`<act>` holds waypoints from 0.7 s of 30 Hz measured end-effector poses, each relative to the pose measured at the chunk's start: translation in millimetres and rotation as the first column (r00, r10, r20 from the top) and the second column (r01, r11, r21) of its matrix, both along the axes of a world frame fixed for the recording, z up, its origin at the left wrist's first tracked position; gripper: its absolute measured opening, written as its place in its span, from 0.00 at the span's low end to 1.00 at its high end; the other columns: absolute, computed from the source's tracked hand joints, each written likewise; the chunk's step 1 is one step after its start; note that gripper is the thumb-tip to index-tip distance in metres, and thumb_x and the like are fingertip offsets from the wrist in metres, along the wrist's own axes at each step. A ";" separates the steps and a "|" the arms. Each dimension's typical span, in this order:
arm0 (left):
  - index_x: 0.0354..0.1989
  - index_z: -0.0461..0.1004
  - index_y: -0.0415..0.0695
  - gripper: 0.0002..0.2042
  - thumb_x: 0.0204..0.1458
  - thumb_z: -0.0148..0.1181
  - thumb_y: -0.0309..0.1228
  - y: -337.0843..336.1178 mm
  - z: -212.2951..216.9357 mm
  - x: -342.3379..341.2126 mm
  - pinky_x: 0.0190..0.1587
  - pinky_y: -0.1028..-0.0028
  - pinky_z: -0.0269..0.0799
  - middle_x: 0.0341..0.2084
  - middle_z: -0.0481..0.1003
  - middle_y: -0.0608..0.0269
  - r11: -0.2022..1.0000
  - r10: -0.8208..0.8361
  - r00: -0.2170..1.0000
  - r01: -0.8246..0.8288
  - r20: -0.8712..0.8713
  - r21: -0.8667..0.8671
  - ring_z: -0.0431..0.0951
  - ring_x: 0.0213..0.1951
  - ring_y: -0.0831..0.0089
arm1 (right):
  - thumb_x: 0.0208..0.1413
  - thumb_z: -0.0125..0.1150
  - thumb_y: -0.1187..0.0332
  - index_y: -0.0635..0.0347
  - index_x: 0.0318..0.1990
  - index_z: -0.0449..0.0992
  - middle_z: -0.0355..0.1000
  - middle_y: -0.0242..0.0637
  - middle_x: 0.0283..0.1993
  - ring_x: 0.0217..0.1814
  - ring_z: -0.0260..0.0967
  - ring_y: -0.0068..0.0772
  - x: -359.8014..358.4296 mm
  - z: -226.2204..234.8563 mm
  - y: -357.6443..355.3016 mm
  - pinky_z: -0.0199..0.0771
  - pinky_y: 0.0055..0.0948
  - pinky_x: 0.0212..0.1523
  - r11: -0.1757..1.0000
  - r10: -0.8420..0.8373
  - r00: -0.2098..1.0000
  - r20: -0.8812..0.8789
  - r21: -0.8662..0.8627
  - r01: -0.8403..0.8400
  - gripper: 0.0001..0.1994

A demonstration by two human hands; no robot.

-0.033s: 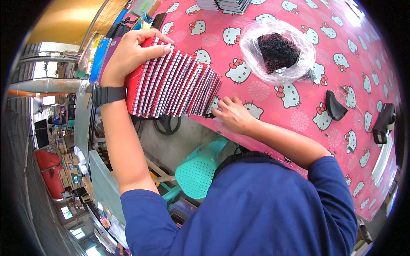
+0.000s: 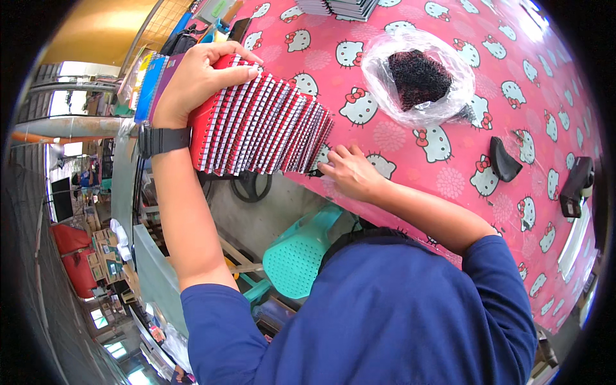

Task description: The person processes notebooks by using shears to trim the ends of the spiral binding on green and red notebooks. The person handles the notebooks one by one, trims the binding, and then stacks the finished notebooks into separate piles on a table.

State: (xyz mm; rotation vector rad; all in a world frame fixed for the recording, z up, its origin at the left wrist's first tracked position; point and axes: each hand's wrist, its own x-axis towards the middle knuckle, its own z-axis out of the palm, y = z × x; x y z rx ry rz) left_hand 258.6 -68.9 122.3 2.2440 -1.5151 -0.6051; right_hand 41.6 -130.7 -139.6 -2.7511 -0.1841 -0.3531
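A long, fanned-out stack of red spiral-bound notebooks (image 2: 256,125) leans along the table's near edge, its bound edges toward me. My left hand (image 2: 208,74), with a black watch on the wrist, is closed over the stack's upper left end, thumb against the bound edge. At the stack's lower right end my right hand (image 2: 351,172) rests on the table with its fingers curled in. What its fingertips hold, if anything, is hidden. To the right, an open clear plastic bag (image 2: 372,80) holds a tangle of black binding coils (image 2: 417,78).
The table wears a pink patterned cover (image 2: 398,138). On it lie a black curved piece (image 2: 505,160), a black tool-like object (image 2: 576,186) at the right, and more stacked notebooks (image 2: 350,9) at the far edge. A turquoise plastic chair (image 2: 295,263) stands below the near edge.
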 end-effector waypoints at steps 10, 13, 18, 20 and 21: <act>0.36 0.78 0.41 0.13 0.46 0.62 0.36 2.9 -3.6 2.6 0.39 0.83 0.65 0.27 0.74 0.71 0.997 -0.050 0.996 0.053 0.078 -0.050 0.70 0.32 0.85 | 0.40 0.62 0.64 0.51 0.46 0.72 0.64 0.34 0.36 0.46 0.61 0.37 3.0 -2.0 -9.1 0.61 0.39 0.44 0.998 0.055 0.998 -0.029 0.012 -0.055 0.21; 0.36 0.78 0.41 0.13 0.46 0.62 0.36 2.6 -3.4 0.7 0.39 0.83 0.65 0.27 0.74 0.71 0.997 -0.043 0.997 0.047 0.065 -0.054 0.70 0.31 0.86 | 0.40 0.62 0.64 0.52 0.43 0.75 0.68 0.37 0.37 0.44 0.66 0.40 5.8 0.1 -14.2 0.65 0.43 0.43 0.981 0.117 0.993 -0.024 0.162 -0.111 0.18; 0.36 0.79 0.41 0.13 0.45 0.63 0.37 5.1 -5.1 5.6 0.39 0.83 0.64 0.27 0.74 0.71 0.999 -0.018 0.999 0.020 0.040 -0.044 0.70 0.32 0.85 | 0.49 0.54 0.62 0.62 0.36 0.77 0.74 0.43 0.28 0.30 0.75 0.41 36.6 17.8 -23.3 0.74 0.41 0.35 0.770 0.345 0.656 -0.671 0.602 0.211 0.13; 0.36 0.79 0.41 0.13 0.45 0.63 0.37 3.1 -4.4 4.8 0.39 0.83 0.64 0.27 0.74 0.71 0.999 -0.028 0.998 0.030 0.063 -0.040 0.70 0.32 0.85 | 0.50 0.53 0.60 0.63 0.36 0.77 0.74 0.42 0.27 0.29 0.75 0.38 38.9 14.5 -27.8 0.74 0.38 0.35 0.668 0.398 0.571 -0.718 0.654 0.355 0.15; 0.36 0.79 0.41 0.13 0.45 0.63 0.37 2.0 -3.4 3.9 0.40 0.82 0.64 0.27 0.74 0.71 0.999 -0.031 0.996 0.034 0.083 -0.034 0.70 0.32 0.85 | 0.51 0.52 0.58 0.64 0.37 0.77 0.74 0.42 0.27 0.28 0.75 0.36 39.5 9.5 -29.5 0.74 0.35 0.35 0.553 0.467 0.482 -0.741 0.670 0.495 0.17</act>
